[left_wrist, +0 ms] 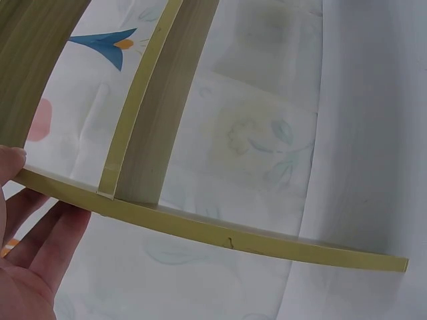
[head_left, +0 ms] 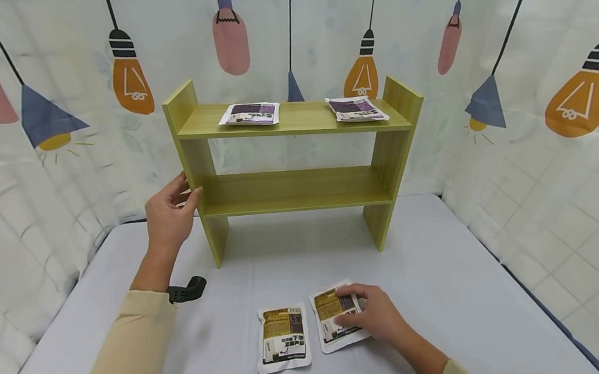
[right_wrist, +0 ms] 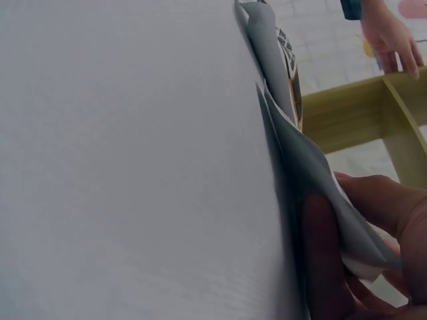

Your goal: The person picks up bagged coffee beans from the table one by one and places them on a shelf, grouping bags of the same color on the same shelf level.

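A person's left hand point(head_left: 168, 216) is gripping the left upright of a green shelf point(head_left: 300, 193), fingers curled around its edge. The right hand point(head_left: 374, 312) is pinching a packet point(head_left: 331, 321) on the gray table point(head_left: 452, 280), thumb under its edge. A second packet point(head_left: 284, 338) is lying just beside those fingers.

The left hand point(left_wrist: 27, 267) sits at the lower left, its thumb on top of the green shelf unit's side panel point(left_wrist: 220, 237) and fingers beneath it. From that grip the panel runs off rightward. Two shelf boards point(left_wrist: 157, 120) rise above it, against a patterned curtain point(left_wrist: 260, 140).
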